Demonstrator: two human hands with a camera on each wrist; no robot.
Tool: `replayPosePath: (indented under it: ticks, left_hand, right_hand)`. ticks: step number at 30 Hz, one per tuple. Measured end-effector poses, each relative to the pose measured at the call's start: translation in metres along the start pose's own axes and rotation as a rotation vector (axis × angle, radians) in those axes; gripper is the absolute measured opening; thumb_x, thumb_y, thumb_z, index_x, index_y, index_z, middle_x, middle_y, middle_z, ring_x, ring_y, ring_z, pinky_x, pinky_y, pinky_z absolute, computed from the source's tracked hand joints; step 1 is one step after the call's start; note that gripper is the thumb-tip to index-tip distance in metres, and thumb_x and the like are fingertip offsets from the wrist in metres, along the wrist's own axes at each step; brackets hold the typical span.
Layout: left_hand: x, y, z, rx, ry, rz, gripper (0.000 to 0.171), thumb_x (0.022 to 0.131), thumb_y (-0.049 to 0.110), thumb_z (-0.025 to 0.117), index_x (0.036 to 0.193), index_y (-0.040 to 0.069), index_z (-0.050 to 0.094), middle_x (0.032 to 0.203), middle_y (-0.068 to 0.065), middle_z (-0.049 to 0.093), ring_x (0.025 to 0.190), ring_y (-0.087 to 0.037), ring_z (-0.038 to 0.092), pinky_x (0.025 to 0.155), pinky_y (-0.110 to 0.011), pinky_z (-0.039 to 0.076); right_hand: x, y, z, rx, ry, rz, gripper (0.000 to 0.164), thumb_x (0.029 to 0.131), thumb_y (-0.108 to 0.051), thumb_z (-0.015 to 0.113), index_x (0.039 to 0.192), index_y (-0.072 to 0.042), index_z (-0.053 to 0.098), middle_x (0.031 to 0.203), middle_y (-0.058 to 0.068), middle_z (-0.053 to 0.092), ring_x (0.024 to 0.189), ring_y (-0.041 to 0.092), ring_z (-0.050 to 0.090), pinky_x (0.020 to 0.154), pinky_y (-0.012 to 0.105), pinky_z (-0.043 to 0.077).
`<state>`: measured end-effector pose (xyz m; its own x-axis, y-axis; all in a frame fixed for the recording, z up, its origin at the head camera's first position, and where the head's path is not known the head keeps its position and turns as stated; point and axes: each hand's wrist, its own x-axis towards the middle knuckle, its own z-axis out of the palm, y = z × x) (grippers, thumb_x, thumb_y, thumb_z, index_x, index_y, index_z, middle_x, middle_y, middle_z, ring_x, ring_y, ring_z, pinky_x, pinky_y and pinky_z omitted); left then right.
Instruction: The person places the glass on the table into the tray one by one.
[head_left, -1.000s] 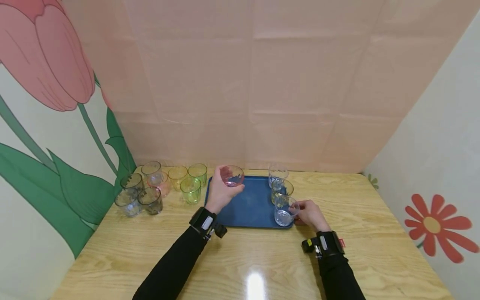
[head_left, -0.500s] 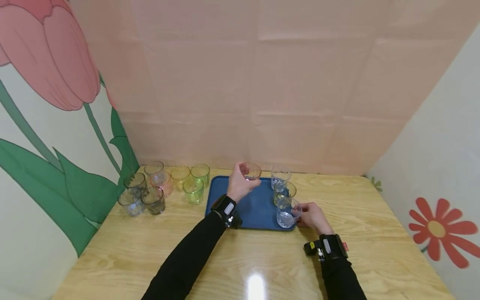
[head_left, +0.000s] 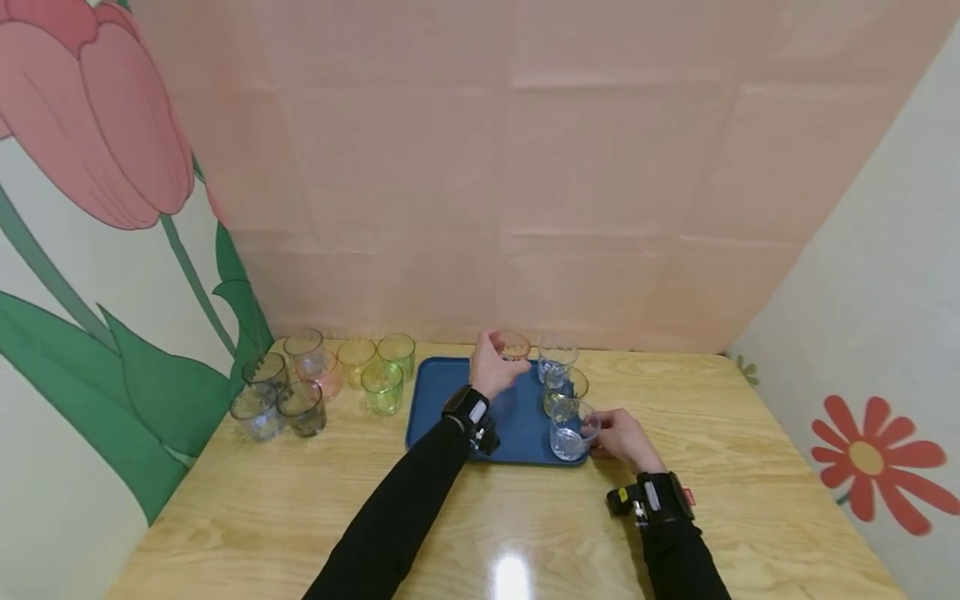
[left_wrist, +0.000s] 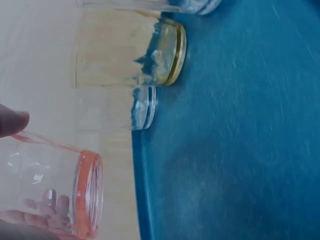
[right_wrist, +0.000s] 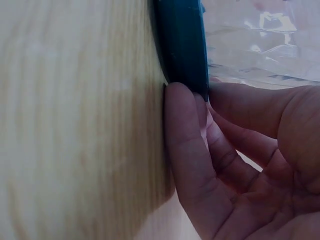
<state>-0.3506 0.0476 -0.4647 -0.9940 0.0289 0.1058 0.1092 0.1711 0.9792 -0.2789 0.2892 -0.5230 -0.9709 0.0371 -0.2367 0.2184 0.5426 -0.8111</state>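
Observation:
My left hand (head_left: 495, 367) holds a pink-tinted glass (left_wrist: 87, 195) by its sides over the back of the blue tray (head_left: 442, 408). In the left wrist view the glass's base hangs apart from the tray surface. Along the tray's right side stand a clear glass (head_left: 557, 354) at the back, a yellowish glass (head_left: 564, 390) in the middle and another clear glass (head_left: 572, 433) at the front. My right hand (head_left: 621, 437) is at the tray's front right corner. The right wrist view shows thumb and fingers pinching the tray's rim (right_wrist: 187, 45), close beside the front clear glass.
Left of the tray, several glasses are grouped on the wooden table (head_left: 300, 508): green ones (head_left: 384, 390), an amber one (head_left: 356, 360), a pink one (head_left: 321, 375) and grey ones (head_left: 302, 408). A pinkish covered wall (head_left: 480, 250) rises behind the table's back edge.
My left hand has carried the pink glass to the right across the tray, toward the back clear glass. The right hand has stayed at the tray's corner.

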Motion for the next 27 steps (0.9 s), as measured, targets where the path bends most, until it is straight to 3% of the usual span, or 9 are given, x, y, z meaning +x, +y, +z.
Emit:
replayPosePath:
  ticks: [5, 13, 23, 27]
  left_hand:
    - [0.0, -0.003, 0.004, -0.028, -0.021, -0.048, 0.08, 0.078, 0.011, 0.081, 0.145, 0.009, 0.037, 0.141, -0.014, 0.049, 0.123, -0.032, 0.055, 0.068, -0.034, 0.059]
    - [0.007, -0.004, 0.01, 0.008, 0.034, -0.028, 0.08, 0.073, 0.007, 0.084, 0.142, 0.005, 0.044, 0.136, -0.018, 0.051, 0.122, -0.035, 0.053, 0.068, -0.035, 0.058]
    - [0.016, -0.008, 0.02, -0.048, -0.007, -0.181, 0.083, 0.069, -0.004, 0.083, 0.141, 0.007, 0.044, 0.14, -0.016, 0.049, 0.11, -0.034, 0.061, 0.068, -0.044, 0.06]
    - [0.022, -0.014, 0.022, -0.001, 0.0, -0.178, 0.084, 0.065, -0.004, 0.086, 0.139, 0.007, 0.048, 0.135, -0.016, 0.052, 0.114, -0.033, 0.057, 0.06, -0.036, 0.059]
  right_hand:
    - [-0.001, -0.001, 0.002, -0.002, 0.006, 0.029, 0.025, 0.095, -0.007, 0.062, 0.118, 0.003, 0.066, 0.104, 0.014, 0.067, 0.081, 0.017, 0.065, 0.068, 0.033, 0.059]
    - [-0.002, -0.001, 0.001, 0.022, 0.012, -0.005, 0.022, 0.095, -0.006, 0.062, 0.113, 0.004, 0.067, 0.098, 0.012, 0.067, 0.079, 0.015, 0.064, 0.068, 0.033, 0.059]
    - [-0.006, -0.003, 0.001, 0.019, 0.02, -0.023, 0.022, 0.095, -0.006, 0.061, 0.113, 0.005, 0.066, 0.094, 0.011, 0.066, 0.078, 0.014, 0.063, 0.067, 0.033, 0.06]
    - [-0.006, -0.004, 0.0, 0.004, 0.016, -0.013, 0.023, 0.095, -0.006, 0.061, 0.114, 0.005, 0.066, 0.098, 0.013, 0.066, 0.078, 0.014, 0.063, 0.067, 0.034, 0.06]
